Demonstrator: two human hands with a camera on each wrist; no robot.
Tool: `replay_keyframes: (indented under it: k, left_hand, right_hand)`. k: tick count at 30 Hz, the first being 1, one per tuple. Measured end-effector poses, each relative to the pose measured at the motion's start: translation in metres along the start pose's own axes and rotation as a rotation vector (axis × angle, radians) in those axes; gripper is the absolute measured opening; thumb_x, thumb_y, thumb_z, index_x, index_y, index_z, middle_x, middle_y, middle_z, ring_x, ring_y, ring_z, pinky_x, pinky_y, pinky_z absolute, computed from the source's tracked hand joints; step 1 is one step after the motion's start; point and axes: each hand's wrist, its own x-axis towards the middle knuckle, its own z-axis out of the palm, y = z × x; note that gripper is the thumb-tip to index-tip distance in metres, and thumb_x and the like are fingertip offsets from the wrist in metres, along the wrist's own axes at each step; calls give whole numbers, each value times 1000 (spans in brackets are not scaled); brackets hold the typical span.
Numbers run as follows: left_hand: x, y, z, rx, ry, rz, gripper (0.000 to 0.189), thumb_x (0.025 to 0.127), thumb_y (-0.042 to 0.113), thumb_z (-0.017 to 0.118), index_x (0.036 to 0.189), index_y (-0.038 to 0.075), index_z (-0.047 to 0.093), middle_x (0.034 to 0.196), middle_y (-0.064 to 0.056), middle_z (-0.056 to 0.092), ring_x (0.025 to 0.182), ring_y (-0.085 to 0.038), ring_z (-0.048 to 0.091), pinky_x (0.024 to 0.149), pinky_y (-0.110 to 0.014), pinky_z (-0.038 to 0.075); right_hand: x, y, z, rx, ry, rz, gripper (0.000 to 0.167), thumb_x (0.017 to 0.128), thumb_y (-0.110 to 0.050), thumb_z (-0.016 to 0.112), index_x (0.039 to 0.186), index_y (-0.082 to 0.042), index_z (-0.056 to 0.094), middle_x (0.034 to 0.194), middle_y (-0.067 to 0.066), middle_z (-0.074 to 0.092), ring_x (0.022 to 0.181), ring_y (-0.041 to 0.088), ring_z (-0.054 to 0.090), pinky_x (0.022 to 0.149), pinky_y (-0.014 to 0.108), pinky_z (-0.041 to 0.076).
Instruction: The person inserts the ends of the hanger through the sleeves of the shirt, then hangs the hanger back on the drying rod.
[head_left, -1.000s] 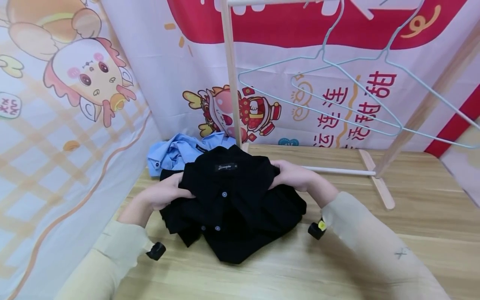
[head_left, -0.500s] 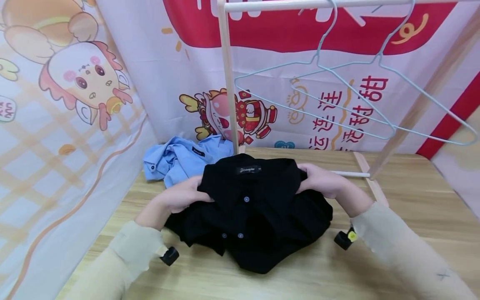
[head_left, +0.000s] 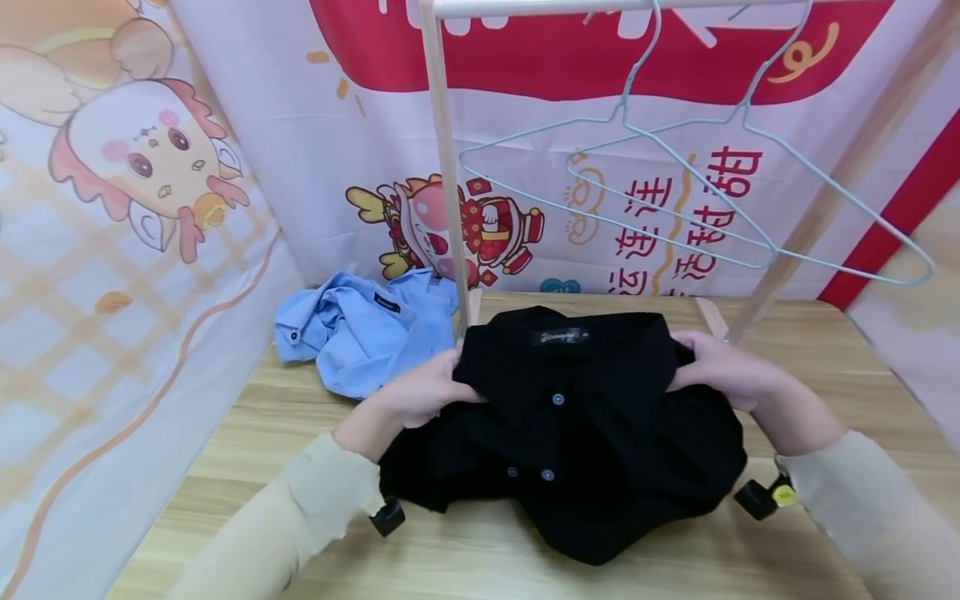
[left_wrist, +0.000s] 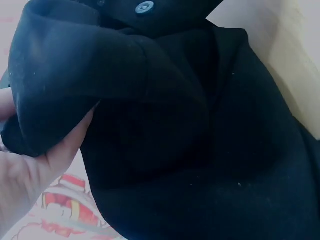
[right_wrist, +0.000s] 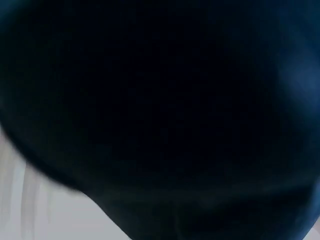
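The left hand (head_left: 423,390) is pinching one side of the collar (head_left: 495,362) of a soft black cloth shirt (head_left: 592,467) with round buttons (head_left: 558,400), the right hand (head_left: 723,368) gripping the other side; the shirt is bunching up over the pale wood-grain surface (head_left: 240,450), its dark label (head_left: 561,336) showing; a crumpled light-blue cloth shirt (head_left: 386,337) is lying beside a slim wooden post (head_left: 448,167); two thin pale-teal hangers (head_left: 624,108) are hanging beyond.

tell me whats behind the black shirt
Behind the black shirt stands the clothes rack, with the blue shirt lying back left. The black shirt covers much of the rack's base, which cannot be seen.
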Motion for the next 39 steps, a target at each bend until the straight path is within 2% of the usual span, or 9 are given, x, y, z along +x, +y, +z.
replay_keyframes:
  k: [3, 6, 12, 18, 23, 27, 31, 36, 39]
  left_hand:
    - [11, -4, 4, 49, 11, 3, 45, 94, -8, 61, 137, -5, 49, 128, -10, 61, 113, -19, 58, 102, -36, 47]
    - [19, -10, 4, 121, 42, -18, 50, 94, -6, 63, 142, -5, 47, 133, -14, 61, 116, -20, 58, 105, -38, 46]
    - [34, -30, -3, 219, 67, -68, 52, 94, -4, 65, 143, -4, 49, 138, -18, 59, 121, -24, 57, 107, -40, 44]
    - [49, -47, -3, 379, 87, -30, 40, 93, -2, 69, 132, -3, 59, 130, -14, 65, 116, -22, 60, 105, -39, 46]
    - [54, -57, -4, 553, 112, -57, 33, 93, 7, 76, 124, 3, 67, 123, -8, 70, 114, -19, 61, 103, -38, 46]
    - [53, -52, -7, 690, 96, -80, 33, 94, 16, 77, 123, 7, 66, 120, -6, 70, 112, -20, 62, 101, -40, 47]
    - [50, -42, -11, 787, 73, -96, 39, 96, 25, 75, 129, 9, 62, 119, -6, 68, 110, -22, 63, 97, -43, 49]
    - [46, -35, -16, 773, 80, -137, 49, 96, 26, 74, 139, 8, 59, 117, -10, 67, 105, -23, 65, 92, -41, 52]
    - [42, -33, -17, 747, 103, -153, 55, 96, 25, 74, 144, 8, 55, 116, -11, 66, 100, -23, 66, 88, -41, 53]
  right_hand:
    - [-10, 4, -7, -56, 28, 13, 33, 96, 7, 60, 116, -17, 70, 112, -1, 71, 101, 14, 67, 88, 31, 57]
    - [-15, 11, -9, -191, 84, 28, 32, 95, 3, 66, 124, -9, 67, 116, 1, 71, 104, 13, 66, 90, 29, 55]
    - [-19, 34, -9, -450, 203, 74, 48, 88, -8, 78, 131, 6, 61, 117, 7, 71, 103, 9, 63, 90, 23, 51]
    - [-18, 68, -11, -530, 260, 80, 51, 87, -13, 80, 132, 2, 63, 123, 11, 69, 108, 9, 61, 92, 24, 49]
    - [-18, 89, -6, -595, 270, 26, 38, 87, -11, 80, 121, -1, 67, 112, 4, 71, 101, 8, 62, 90, 25, 50]
    - [-17, 96, -3, -617, 275, -19, 29, 87, -7, 79, 114, -3, 68, 104, 1, 71, 95, 6, 62, 86, 25, 51]
    - [-18, 92, -3, -621, 268, -23, 33, 87, -8, 78, 117, 1, 66, 107, 3, 71, 97, 5, 61, 87, 24, 51]
    - [-20, 83, -9, -598, 259, 39, 53, 89, -15, 80, 135, 3, 60, 123, 9, 69, 110, 8, 60, 93, 24, 49]
    - [-21, 77, -12, -651, 257, 46, 60, 89, -19, 81, 139, 3, 57, 127, 9, 68, 114, 7, 58, 95, 23, 47]
